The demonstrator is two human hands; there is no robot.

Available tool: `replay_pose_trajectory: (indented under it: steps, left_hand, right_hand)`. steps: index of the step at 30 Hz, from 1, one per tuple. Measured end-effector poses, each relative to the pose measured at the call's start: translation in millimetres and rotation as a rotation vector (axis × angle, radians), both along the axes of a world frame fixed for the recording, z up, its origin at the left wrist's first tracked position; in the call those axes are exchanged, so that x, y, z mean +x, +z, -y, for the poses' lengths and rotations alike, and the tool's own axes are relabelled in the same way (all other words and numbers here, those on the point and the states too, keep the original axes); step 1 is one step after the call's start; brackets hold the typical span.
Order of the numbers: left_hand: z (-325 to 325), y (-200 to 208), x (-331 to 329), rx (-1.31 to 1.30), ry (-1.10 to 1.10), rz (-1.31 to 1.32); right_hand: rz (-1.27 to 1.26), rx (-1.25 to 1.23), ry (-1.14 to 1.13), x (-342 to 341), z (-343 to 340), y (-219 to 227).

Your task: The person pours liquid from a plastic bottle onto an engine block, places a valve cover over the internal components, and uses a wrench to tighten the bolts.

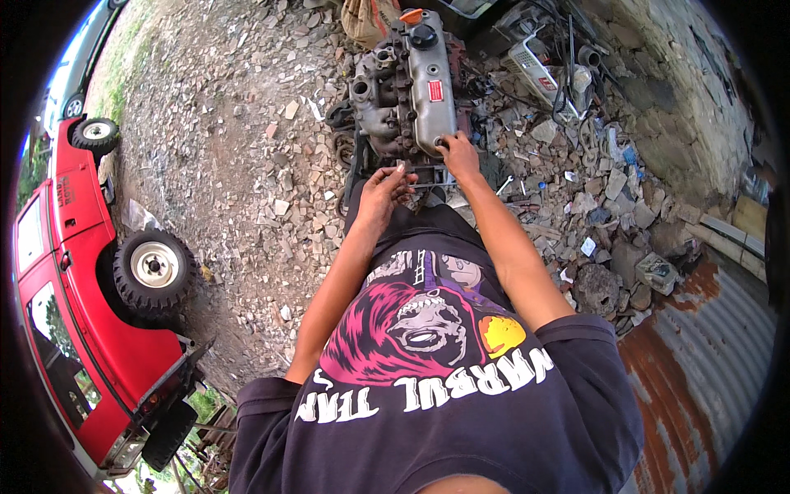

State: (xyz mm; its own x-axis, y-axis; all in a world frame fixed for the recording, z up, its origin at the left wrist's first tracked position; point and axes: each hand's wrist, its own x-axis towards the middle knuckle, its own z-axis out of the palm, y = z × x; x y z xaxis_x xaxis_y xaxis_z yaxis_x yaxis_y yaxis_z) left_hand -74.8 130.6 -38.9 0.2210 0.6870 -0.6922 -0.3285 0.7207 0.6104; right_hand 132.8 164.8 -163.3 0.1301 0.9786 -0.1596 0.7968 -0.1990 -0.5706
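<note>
- Engine (383, 115) sits on stony ground (255, 156), straight ahead of the wearer, just beyond both hands; long grey valve cover (432, 103) along its top, running away from the body.
- R hand (458, 158) at near end of cover, fingertips touching it by the round hole/fastener there; fingers bent, thumb & forefinger close tog. Can't tell if anything's pinched btwn them.
- L hand (387, 189) lower & to the left, just off engine's near end; fingers curled, thumb tip close to them. Poss. small bit at the tips, too small to tell.
- Hands apart from e/o, cover's near end nearer R than L.
- Black cap (423, 36) at far end of cover, orange piece (412, 16) beyond it; red label (435, 90) approx. mid-cover.
- Small spanner (504, 185) on ground, right of R wrist.
- Red vehicle (90, 313) far left, well apart; rusty corrugated sheet (699, 370) lower right.
</note>
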Motion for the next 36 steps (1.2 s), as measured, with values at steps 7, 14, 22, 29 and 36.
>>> replay_pose_trajectory:
  steps: [7,14,22,29,36]
  left_hand:
    - [-0.4,-0.6,-3.9,0.090,-0.006,-0.005]
    - [-12.1,-35.4,-7.1,0.128,-0.030,-0.027]
    - [-20.1,-50.9,24.3,0.204,-0.435,-0.104]
    - [-27.7,-47.4,39.5,0.147,-0.488,-0.129]
    - [-34.1,-53.4,34.7,0.125,-0.342,-0.211]
  right_hand:
    - [0.094,-0.091,0.146,10.7,-7.6,8.5]
    - [-0.377,-0.007,0.014,10.2,35.9,35.8]
    - [-0.431,0.290,0.296,-5.2,63.6,86.5]
    - [-0.414,0.253,0.228,13.7,54.2,74.7]
    - [-0.170,0.177,0.241,17.2,14.1,49.9]
